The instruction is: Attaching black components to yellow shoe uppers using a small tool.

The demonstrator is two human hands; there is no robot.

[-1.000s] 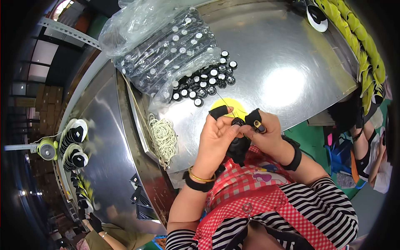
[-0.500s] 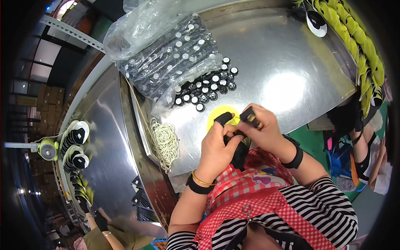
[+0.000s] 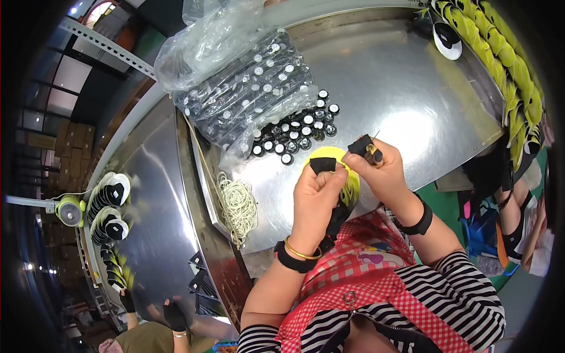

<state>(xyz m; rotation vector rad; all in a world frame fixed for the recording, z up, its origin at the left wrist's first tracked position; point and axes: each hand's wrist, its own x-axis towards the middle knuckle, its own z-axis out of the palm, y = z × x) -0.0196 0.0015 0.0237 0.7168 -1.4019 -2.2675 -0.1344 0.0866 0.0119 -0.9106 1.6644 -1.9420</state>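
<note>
At the table's near edge, my left hand [image 3: 321, 191] is closed in a pinch on the rim of a yellow and black limp piece [image 3: 351, 187]. The piece hangs between my hands, with its lower black part against the apron. My right hand [image 3: 382, 170] is curled round a small tool [image 3: 374, 155] with a dark handle and a brass-coloured part. A thin point sticks up beyond the knuckles. The right thumb and fingertip meet the yellow rim close to the left fingertips. Black covers wrap a finger on each hand. What lies between the fingertips is too small to make out.
Small black caps with white tops [image 3: 294, 134] lie beside a clear plastic bag [image 3: 247, 88] of more caps. Pale cord [image 3: 238, 203] is coiled at the metal table's [image 3: 376, 65] left edge. Yellow bundles [image 3: 503, 59] hang at right. A co-worker's gloved hands [image 3: 175, 316] show lower left.
Both hands have drawn slightly apart, the right one up and to the right. More of the yellow piece shows between them. The view has shifted slightly.
</note>
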